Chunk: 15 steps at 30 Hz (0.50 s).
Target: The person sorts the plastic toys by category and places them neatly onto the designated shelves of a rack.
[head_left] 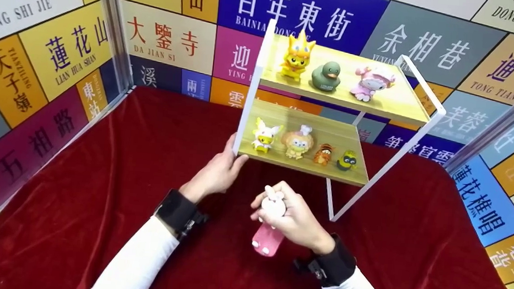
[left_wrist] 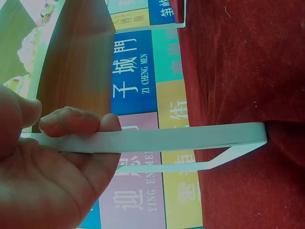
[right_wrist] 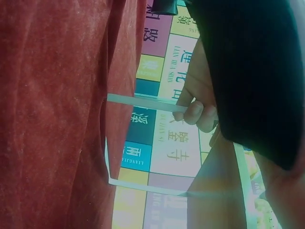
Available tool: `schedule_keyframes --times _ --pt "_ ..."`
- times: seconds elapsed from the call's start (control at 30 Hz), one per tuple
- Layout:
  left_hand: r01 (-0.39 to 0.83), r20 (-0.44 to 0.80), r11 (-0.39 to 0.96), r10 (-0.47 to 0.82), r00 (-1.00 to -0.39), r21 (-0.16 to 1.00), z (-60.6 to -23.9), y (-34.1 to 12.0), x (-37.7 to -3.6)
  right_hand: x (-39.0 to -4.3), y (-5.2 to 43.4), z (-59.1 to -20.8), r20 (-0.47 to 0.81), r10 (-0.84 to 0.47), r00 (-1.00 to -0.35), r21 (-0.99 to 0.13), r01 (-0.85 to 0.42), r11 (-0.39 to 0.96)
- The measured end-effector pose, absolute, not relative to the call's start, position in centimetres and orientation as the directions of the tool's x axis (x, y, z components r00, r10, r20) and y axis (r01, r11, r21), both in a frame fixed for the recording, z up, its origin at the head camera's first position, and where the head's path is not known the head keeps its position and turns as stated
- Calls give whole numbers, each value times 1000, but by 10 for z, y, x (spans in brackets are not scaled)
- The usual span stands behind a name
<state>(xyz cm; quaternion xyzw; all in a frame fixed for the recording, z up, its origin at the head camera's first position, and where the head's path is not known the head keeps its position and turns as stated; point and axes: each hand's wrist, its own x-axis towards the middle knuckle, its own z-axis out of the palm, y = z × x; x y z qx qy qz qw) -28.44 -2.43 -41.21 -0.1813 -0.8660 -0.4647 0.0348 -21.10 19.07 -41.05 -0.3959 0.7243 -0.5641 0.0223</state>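
My left hand (head_left: 217, 171) grips the white metal frame (head_left: 252, 83) of a two-tier display shelf, at the left post beside the lower board. In the left wrist view, the fingers (left_wrist: 71, 121) curl round the white post (left_wrist: 190, 138). My right hand (head_left: 299, 218) holds a small toy figure (head_left: 268, 238) in front of the shelf, above the red cloth. White and eared at the top, the figure is pink lower down with white spots; the fingers hide its middle. The right wrist view shows the left hand (right_wrist: 198, 112) on the post, but not the toy.
A yellow crowned figure (head_left: 296, 59), a green duck (head_left: 326, 77) and a pink-hooded figure (head_left: 370, 83) stand on the upper board (head_left: 400, 101). Several figures, including a tiger (head_left: 324, 154), line the lower board (head_left: 356, 177). Red cloth (head_left: 170, 123) covers the table; printed panels (head_left: 168, 39) surround it.
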Motion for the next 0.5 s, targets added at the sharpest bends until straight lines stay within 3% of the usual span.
schedule_keyframes --times 0.3,0.5 --pt "355 236 493 288 -928 794 -414 -25 -285 -212 191 -409 493 -587 -642 -694 -697 180" --pt "361 246 495 284 -927 790 -413 -25 -284 -212 192 -408 486 -560 -671 -744 -654 139"
